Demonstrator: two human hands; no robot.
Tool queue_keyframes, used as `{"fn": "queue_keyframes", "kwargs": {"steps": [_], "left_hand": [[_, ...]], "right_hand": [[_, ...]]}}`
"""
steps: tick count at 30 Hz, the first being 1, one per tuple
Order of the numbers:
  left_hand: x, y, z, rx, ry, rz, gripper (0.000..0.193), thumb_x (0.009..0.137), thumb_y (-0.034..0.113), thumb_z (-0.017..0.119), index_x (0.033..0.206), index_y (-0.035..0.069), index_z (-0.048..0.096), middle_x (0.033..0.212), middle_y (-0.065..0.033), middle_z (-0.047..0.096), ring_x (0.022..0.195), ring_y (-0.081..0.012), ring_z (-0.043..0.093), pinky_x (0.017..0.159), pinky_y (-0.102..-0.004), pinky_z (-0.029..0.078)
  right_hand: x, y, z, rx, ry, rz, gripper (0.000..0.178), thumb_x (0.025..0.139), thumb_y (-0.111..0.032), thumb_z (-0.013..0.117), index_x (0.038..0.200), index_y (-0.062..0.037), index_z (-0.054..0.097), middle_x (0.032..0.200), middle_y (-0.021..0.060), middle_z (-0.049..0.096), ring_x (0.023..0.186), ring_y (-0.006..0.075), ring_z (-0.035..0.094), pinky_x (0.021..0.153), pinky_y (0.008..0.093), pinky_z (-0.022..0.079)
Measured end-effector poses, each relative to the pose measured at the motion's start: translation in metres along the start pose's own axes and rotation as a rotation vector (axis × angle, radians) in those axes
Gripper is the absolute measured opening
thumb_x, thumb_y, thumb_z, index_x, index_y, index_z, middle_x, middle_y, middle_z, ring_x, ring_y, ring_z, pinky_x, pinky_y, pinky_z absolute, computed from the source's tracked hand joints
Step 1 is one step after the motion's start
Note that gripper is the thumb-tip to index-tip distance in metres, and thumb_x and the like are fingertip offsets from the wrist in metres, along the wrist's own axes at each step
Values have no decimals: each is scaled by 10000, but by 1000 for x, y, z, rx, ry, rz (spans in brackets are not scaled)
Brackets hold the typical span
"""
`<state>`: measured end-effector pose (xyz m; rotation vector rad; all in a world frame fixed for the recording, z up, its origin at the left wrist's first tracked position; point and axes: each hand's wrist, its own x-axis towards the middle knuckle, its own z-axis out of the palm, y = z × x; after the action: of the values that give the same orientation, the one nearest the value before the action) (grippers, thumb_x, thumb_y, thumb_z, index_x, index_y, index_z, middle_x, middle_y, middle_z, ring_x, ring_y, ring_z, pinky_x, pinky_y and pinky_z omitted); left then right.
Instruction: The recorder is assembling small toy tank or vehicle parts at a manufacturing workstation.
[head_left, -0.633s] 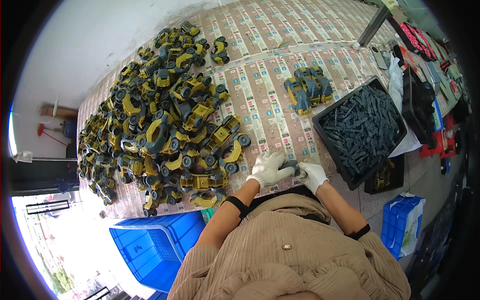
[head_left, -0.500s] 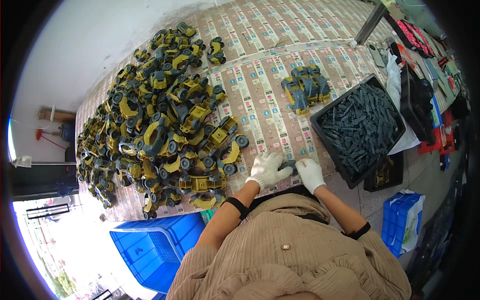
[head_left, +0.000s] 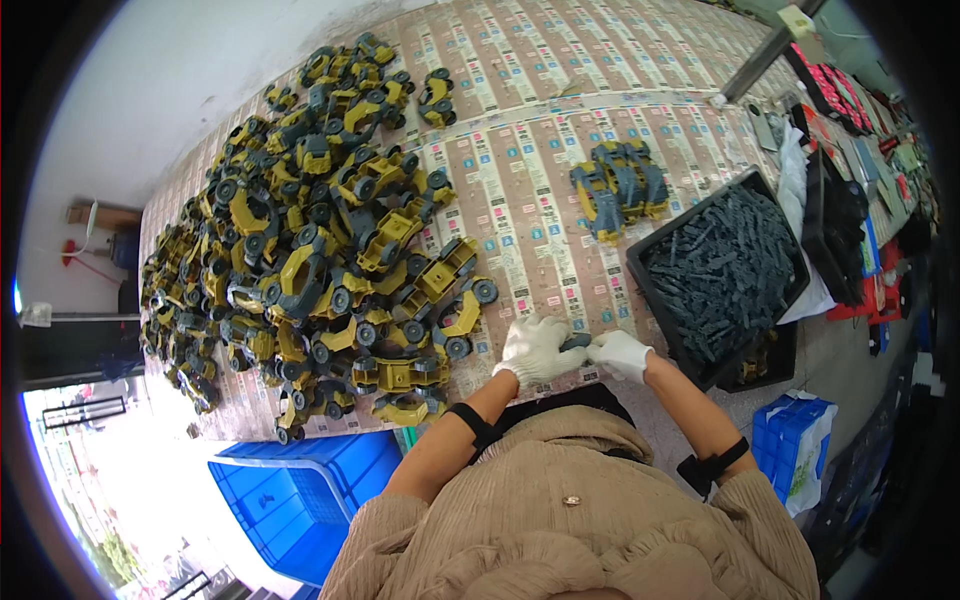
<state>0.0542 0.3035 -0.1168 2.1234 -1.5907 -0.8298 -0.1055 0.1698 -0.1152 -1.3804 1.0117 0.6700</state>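
Both gloved hands meet at the near edge of the bench (head_left: 560, 150). The left hand (head_left: 535, 348) and right hand (head_left: 620, 352) each close their grip on a small dark grey part (head_left: 575, 343) held between them, just above the person's chest. This looks like the fitting step, the piece being pressed or aligned by the fingertips. A black tray of grey parts (head_left: 722, 270) sits just right of the hands; a big heap of yellow toy trucks (head_left: 320, 260) lies left, a small grey-and-yellow cluster (head_left: 618, 188) farther off. The next move likely calls for steady, matched pressure from both hands.
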Motion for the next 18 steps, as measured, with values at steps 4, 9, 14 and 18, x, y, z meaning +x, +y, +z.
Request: {"fn": "queue_keyframes", "kwargs": {"steps": [4,9,14,18], "left_hand": [[1,3,-3,-23,18,18,491,812,519,608,934,65,750,997,-134,717,1015,-326,648,912,-442,504],[4,5,-5,-12,31,-11,490,816,514,597,930,62,746,1010,-142,713,1018,-330,646,917,-447,499],[1,2,-2,12,-67,-8,511,832,515,584,965,46,739,1043,-163,708,1038,-363,636,937,-462,489],[-2,0,-4,-25,-93,0,533,844,520,572,1006,34,718,1089,-177,692,1094,-367,610,955,-477,468]], "right_hand": [[5,-1,2,349,-10,76,192,960,-225,633,816,-107,588,595,-56,398,455,77,322,423,267,229],[18,21,8,392,23,2,211,945,-281,677,863,-87,673,610,-30,479,484,107,432,429,299,320],[4,9,3,177,19,1,286,921,-339,685,843,-63,673,613,-8,503,508,112,450,444,303,327],[-1,-1,6,104,57,1,335,896,-350,696,823,-23,699,636,27,552,543,133,464,478,337,346]]}}
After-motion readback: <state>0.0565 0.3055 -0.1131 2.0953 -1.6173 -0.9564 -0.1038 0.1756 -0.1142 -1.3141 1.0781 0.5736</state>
